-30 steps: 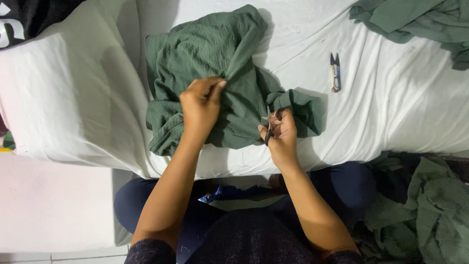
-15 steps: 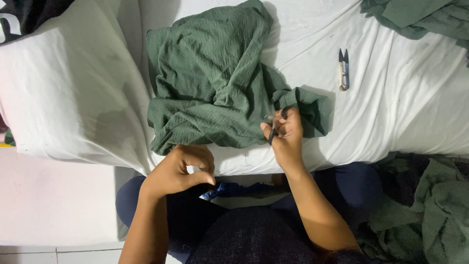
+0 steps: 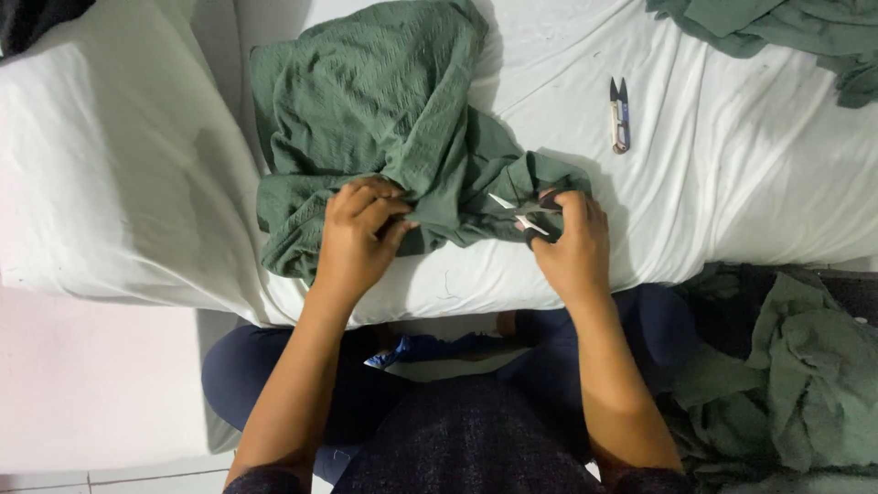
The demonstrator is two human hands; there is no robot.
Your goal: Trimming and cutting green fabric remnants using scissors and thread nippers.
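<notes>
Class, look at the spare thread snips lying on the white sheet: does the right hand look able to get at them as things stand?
Probably yes: the thread snips lie uncovered on the sheet, beyond the right hand, nothing between; but that hand already grips small scissors.

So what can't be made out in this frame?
Head view only:
- Snips: handles hidden in the right hand.
- Left hand: fingertips buried in the green cloth.
- Green heap: cut off by the top edge.
- Spare snips: too small for detail.

a plain green ribbed garment (image 3: 384, 119) lies on a white sheet (image 3: 750, 183), beside blue-handled snips (image 3: 620, 114).
</notes>
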